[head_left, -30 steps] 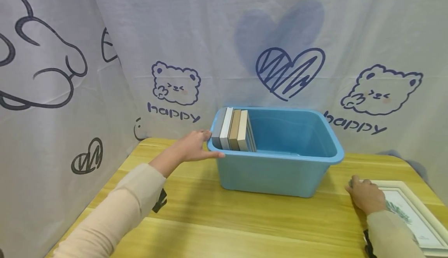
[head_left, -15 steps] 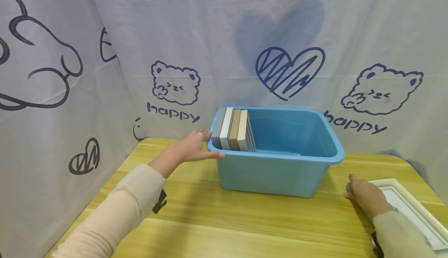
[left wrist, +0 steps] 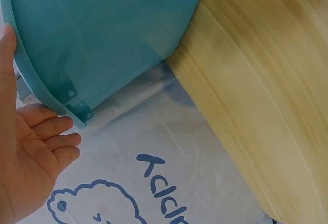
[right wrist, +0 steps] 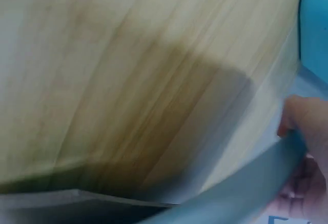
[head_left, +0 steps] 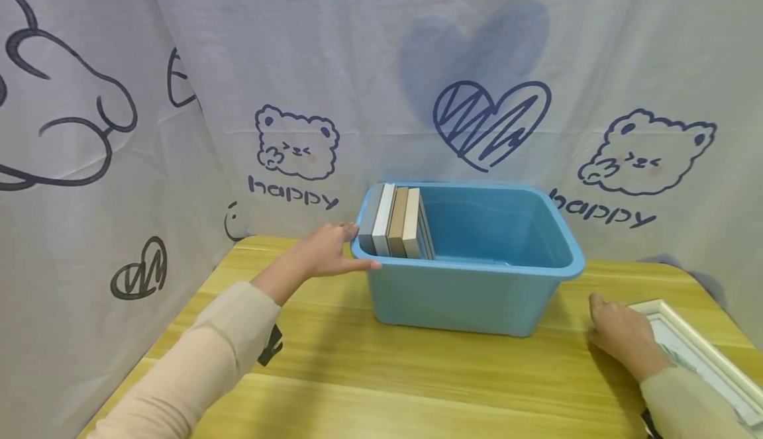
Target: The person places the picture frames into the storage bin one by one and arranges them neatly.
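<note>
My left hand [head_left: 324, 250] rests at the left front corner of a blue plastic bin [head_left: 453, 303]. Its thumb lies straight along the front rim, and the other fingers touch the left rim; the left wrist view shows those fingers loosely bent against the outside of the bin [left wrist: 113, 34]. Over on the right, my right hand [head_left: 622, 336] grips the left edge of a cream-bordered picture frame [head_left: 694, 346] with a leaf print. That frame is tilted, its left side raised, and my hand and sleeve hide part of it. The right wrist view shows fingers around the edge of the picture frame [right wrist: 236, 188].
Several thin frame-like pieces [head_left: 396, 224] in grey, white, brown and cream stand on edge at the bin's left end. A wood-grain table [head_left: 453, 379] carries the bin. Behind it hangs a white printed curtain [head_left: 381, 81].
The picture frame has gone from nearly flat to tilted, its left side rising with my right hand, which grips its edge. My left hand and the bin have stayed in place.
</note>
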Demonstrator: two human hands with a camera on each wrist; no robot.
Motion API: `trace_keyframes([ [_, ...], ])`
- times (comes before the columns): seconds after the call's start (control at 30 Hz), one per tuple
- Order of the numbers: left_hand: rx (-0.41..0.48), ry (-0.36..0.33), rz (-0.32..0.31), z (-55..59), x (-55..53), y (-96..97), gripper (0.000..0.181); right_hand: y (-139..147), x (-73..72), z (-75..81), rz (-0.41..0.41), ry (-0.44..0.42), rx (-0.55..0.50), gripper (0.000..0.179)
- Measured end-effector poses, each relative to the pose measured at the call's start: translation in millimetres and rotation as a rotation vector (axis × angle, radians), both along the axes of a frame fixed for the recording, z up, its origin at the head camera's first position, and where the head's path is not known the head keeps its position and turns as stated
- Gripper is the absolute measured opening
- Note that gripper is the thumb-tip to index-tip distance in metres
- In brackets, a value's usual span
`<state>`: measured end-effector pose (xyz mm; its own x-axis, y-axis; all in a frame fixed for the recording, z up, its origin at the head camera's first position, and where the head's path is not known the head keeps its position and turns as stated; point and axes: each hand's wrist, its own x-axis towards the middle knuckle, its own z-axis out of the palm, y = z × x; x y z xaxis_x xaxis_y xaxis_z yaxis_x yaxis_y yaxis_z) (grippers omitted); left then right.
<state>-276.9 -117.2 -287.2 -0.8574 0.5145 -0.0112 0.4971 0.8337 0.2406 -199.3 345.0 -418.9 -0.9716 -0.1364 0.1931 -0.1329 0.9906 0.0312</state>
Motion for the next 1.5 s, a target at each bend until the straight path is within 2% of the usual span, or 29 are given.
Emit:
trace_keyframes([
  [0.1,0.007,0.001,-0.004,1.5,0.9,-0.5,0.092,-3,4.2,2.0,-0.037,0.055,0.024,0.025],
  [0.2,0.015,-0.001,-0.007,2.0,1.1,-0.1,0.092,-3,8.7,1.9,-0.04,0.158,0.045,0.024],
  [0.33,0.014,0.002,-0.007,1.5,0.4,1.1,0.092,1,12.5,1.5,0.024,0.364,0.078,0.032],
  [0.47,0.024,0.003,-0.006,2.1,0.7,1.6,0.092,5,13.7,4.5,0.072,0.494,0.1,0.034],
  [0.6,0.033,0.0,-0.006,1.6,1.3,1.4,0.093,7,15.4,9.2,0.074,0.522,0.085,0.03],
  [0.73,0.038,-0.005,-0.004,1.1,1.8,1.0,0.093,6,19.0,14.9,0.047,0.509,0.063,0.025],
  [1.07,0.026,0.008,-0.005,-4.0,2.7,-0.1,0.091,-1,30.8,27.4,-0.075,0.354,0.001,0.024],
  [1.2,0.034,0.019,-0.011,-3.3,3.5,0.2,0.09,-1,34.3,32.8,-0.115,0.344,-0.004,0.024],
  [1.27,0.032,0.024,-0.014,-2.3,3.7,0.2,0.09,-1,35.2,34.5,-0.118,0.412,0.011,0.026],
  [1.43,0.025,0.018,-0.002,-1.3,2.9,-0.6,0.09,-4,34.1,35.5,-0.096,0.68,0.103,0.029],
  [1.5,0.031,0.015,0.002,-1.7,1.8,-1.9,0.091,-5,33.9,35.2,-0.092,0.749,0.134,0.031],
])
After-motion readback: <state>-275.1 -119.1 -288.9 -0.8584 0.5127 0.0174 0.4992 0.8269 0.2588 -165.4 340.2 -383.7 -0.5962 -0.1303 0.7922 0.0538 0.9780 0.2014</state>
